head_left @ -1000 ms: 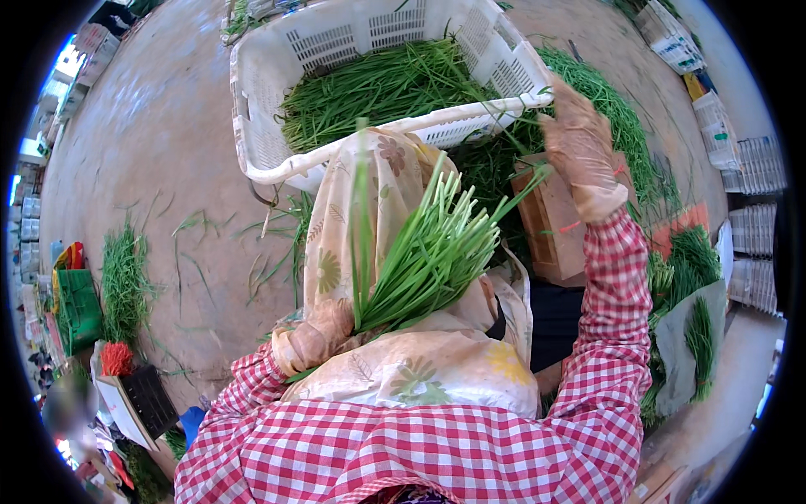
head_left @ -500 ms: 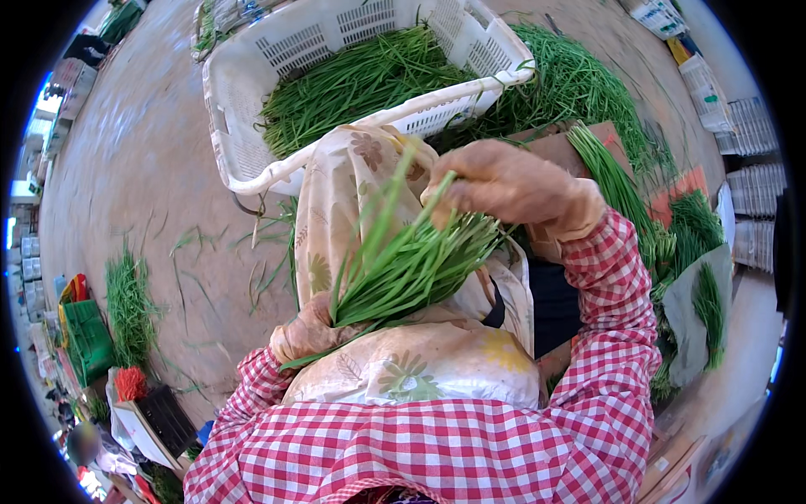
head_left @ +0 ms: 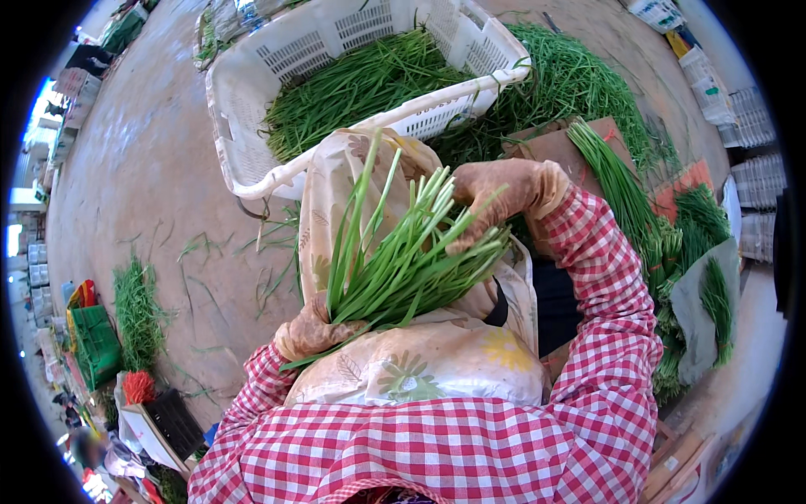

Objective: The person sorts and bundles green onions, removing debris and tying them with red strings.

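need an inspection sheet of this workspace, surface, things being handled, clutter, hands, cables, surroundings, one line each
Surface: patterned apron over the lap, beneath the greens; brown floor around it.
Handled things: loose bunch of green stalks, pale ends toward upper right.
Clutter: stray blades on the floor at left; large green pile right of the crate.
Hands: left hand grips the bunch's lower left end; right hand is at the pale ends, its grip unclear.
Cables: nothing seen.
Surroundings: white slotted crate ahead with greens inside; cardboard box at right, with a long green bundle across it; green bag-like item at far left.
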{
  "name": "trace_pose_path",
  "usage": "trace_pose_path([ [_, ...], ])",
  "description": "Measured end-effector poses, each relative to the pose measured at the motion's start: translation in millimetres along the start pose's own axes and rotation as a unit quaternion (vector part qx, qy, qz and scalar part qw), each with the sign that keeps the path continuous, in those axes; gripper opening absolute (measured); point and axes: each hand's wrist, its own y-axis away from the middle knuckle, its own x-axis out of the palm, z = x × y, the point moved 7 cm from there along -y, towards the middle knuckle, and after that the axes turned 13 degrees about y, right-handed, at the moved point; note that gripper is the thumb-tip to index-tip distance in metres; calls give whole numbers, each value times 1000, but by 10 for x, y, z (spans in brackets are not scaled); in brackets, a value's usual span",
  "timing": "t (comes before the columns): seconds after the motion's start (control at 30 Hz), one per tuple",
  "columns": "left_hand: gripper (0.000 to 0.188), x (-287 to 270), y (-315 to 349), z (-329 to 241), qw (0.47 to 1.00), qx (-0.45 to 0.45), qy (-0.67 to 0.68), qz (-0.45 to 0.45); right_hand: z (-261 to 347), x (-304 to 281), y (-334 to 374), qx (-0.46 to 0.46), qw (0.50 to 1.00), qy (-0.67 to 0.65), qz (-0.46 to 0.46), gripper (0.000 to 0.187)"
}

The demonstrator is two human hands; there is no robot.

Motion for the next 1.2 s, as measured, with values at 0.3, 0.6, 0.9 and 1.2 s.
trace_pose_path([
  [0.3, 51, -188, 69, 169, 996, -9, 41, -72, 247, -269, 596, -103, 980, -74, -152, 29],
  [0.6, 43, -129, 44, 119, 996, -21, 22, -81, -226, -971, 1573, 292, 691, 291, -594, 45],
  [0.9, 27, -30, 71, 82, 996, 19, -54, -62, 160, -329, 271, 102, 954, 121, -253, 50],
  [1.2, 48, -429, 124, 302, 976, 91, 95, -171, 592, -533, 657, -267, 871, -278, -304, 18],
])
